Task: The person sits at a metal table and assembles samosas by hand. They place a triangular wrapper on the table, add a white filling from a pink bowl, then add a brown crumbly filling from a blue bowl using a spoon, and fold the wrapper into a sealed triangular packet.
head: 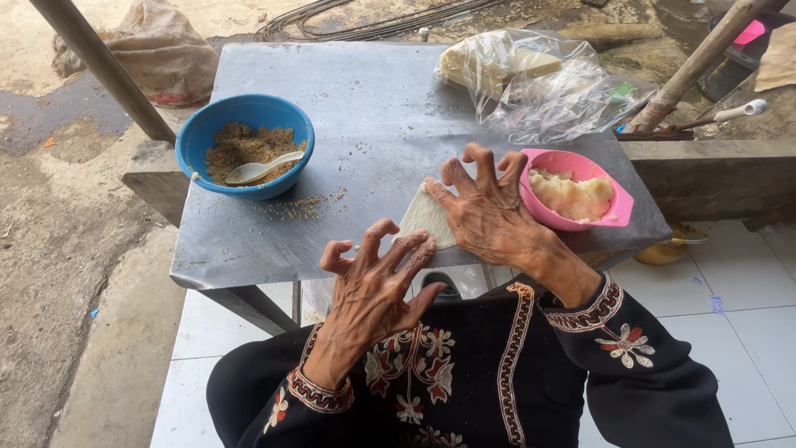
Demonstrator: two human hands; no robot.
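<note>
Left hand [373,286]: fingers [380,236] spread and curled, tips on the near edge of a pale folded dough wrapper [425,217], gripping nothing. Right hand [487,217]: fingers [483,162] splayed wide and arched, pressing on the same wrapper from the other side, nothing closed in the grasp. Wrapper: triangular, flat on the grey metal worktop [373,108], between the two sets of fingers, partly covered by the right palm. Just right of the right fingers: pink plastic bowl [609,217] of pale mashed filling. Well left of the left fingers: blue bowl [199,137] of brown crumbly filling with a white spoon [261,169] lying in it; scattered crumbs [303,206] beside it. Beyond the right fingers: clear plastic bag [543,87] with stacked pale wrappers inside. Sleeves: black, embroidered cuffs.
</note>
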